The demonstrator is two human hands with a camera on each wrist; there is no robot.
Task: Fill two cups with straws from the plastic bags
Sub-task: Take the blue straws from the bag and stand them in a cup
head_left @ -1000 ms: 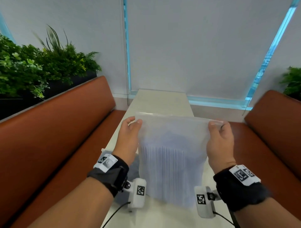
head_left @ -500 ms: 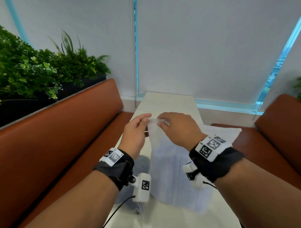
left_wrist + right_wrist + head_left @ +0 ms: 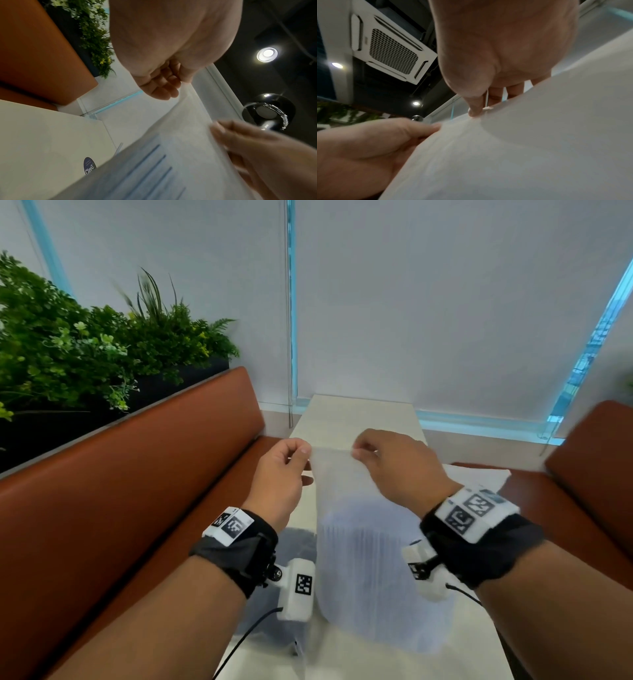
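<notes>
So, left hand (image 3: 281, 474) pinching the plastic bag (image 3: 363, 508) top edge | right hand (image 3: 400, 467) pinching same edge just beside it | bag upright on the table (image 3: 359, 412), straws (image 3: 370, 563) packed in its lower part

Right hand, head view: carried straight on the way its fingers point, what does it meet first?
Probably the left hand. The right hand points leftward along the bag's top edge, which both pinch; depth is unclear.

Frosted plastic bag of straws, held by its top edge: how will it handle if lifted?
Frosted plastic bag of straws: likely floppy up top; the film creases where the left hand and right hand pinch it. Probably bottom-heavy, straws packed low. Film looks smooth, so the grip may slip.
</notes>
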